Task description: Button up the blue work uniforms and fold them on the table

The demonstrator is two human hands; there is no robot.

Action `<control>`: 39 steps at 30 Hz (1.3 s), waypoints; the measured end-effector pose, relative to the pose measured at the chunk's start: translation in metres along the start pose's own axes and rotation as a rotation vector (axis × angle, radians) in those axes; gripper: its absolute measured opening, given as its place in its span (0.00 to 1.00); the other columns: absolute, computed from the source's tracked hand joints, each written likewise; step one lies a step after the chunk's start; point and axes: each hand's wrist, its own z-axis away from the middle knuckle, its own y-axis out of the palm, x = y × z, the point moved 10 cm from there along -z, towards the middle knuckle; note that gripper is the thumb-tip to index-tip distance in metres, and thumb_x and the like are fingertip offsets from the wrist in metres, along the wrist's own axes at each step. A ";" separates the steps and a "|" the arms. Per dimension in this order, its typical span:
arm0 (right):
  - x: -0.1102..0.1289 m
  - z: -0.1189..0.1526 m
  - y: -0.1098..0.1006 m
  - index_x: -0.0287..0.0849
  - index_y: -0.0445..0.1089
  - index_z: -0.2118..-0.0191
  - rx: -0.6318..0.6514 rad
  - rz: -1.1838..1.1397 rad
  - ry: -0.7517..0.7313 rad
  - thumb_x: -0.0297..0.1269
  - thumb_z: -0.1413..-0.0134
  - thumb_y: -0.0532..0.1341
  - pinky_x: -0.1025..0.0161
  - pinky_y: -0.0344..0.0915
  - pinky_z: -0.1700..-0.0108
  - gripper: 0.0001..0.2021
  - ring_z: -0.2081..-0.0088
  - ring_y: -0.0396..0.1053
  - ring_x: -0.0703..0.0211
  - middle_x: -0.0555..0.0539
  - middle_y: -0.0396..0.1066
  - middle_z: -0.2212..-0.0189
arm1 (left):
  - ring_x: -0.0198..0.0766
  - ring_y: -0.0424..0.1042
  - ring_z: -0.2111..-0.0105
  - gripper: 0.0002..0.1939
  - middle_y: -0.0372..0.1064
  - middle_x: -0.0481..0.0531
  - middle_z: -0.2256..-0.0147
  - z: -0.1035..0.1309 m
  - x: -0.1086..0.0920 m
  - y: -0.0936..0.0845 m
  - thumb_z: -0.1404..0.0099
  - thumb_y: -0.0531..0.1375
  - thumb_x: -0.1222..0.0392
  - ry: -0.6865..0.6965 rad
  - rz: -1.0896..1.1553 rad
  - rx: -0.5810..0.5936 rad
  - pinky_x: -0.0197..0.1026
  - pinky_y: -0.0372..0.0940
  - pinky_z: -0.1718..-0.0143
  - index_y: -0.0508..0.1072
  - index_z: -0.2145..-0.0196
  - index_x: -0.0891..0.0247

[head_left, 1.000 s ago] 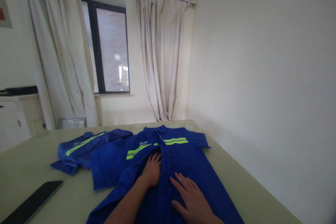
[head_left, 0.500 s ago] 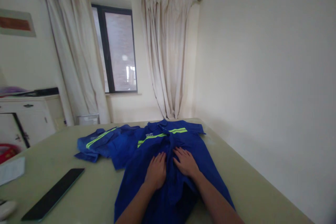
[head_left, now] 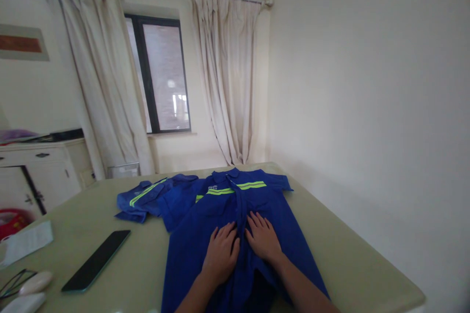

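A blue short-sleeved garment [head_left: 293,249] with a yellow-green striped band lies spread on the table, its collar pointing away from me. Both of my hands rest on its front, one on each side of the middle placket. My left hand [head_left: 221,253] lies palm down, fingers on the cloth. Across the placket, my right hand [head_left: 263,237] is laid down the same way with its fingers stretched out. A second blue garment [head_left: 147,195] with a similar stripe sits crumpled to the left, partly against the first one's left sleeve.
On the pale green table [head_left: 139,264] to the left are a long black flat object [head_left: 97,260], white paper [head_left: 29,242], glasses [head_left: 16,283] and a white rounded object [head_left: 36,282]. A wall runs along the right edge.
Both hands have shifted slightly, and the cloth around the placket lies flatter at the chest. The view has tilted, bringing the glasses and more of the table's left side into sight.
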 end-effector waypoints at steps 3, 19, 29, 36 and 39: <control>0.005 0.015 -0.005 0.47 0.61 0.32 0.014 -0.023 -0.013 0.47 0.32 0.49 0.46 0.43 0.30 0.27 0.29 0.48 0.47 0.45 0.54 0.30 | 0.43 0.59 0.34 0.25 0.61 0.51 0.33 0.005 0.004 0.007 0.26 0.43 0.59 -0.014 -0.023 0.078 0.57 0.47 0.31 0.65 0.35 0.56; -0.004 0.081 0.034 0.53 0.77 0.60 0.100 0.068 -0.266 0.30 0.42 0.58 0.62 0.70 0.61 0.12 0.58 0.77 0.49 0.48 0.81 0.61 | 0.50 0.75 0.49 0.11 0.78 0.54 0.52 -0.041 -0.031 0.013 0.42 0.63 0.51 0.092 -0.024 0.364 0.50 0.68 0.45 0.78 0.62 0.55; -0.194 0.025 -0.137 0.39 0.75 0.54 -0.556 -0.088 0.287 0.55 0.41 0.44 0.46 0.64 0.42 0.30 0.49 0.73 0.39 0.33 0.76 0.52 | 0.46 0.54 0.32 0.32 0.55 0.45 0.31 0.006 -0.016 0.069 0.33 0.55 0.53 0.195 0.156 0.291 0.55 0.40 0.28 0.57 0.32 0.45; -0.251 0.042 -0.105 0.44 0.72 0.55 -0.684 -0.087 0.295 0.57 0.41 0.45 0.44 0.61 0.38 0.27 0.47 0.71 0.36 0.33 0.75 0.52 | 0.51 0.67 0.44 0.18 0.71 0.49 0.44 -0.004 0.013 0.050 0.33 0.57 0.55 -0.023 0.031 0.168 0.54 0.61 0.41 0.74 0.46 0.44; -0.236 0.036 -0.105 0.44 0.73 0.56 -0.632 -0.080 0.232 0.56 0.42 0.48 0.44 0.62 0.39 0.25 0.48 0.71 0.38 0.34 0.75 0.54 | 0.46 0.71 0.50 0.18 0.76 0.49 0.52 -0.027 0.013 0.021 0.33 0.51 0.68 -0.067 0.015 0.042 0.50 0.65 0.47 0.77 0.56 0.51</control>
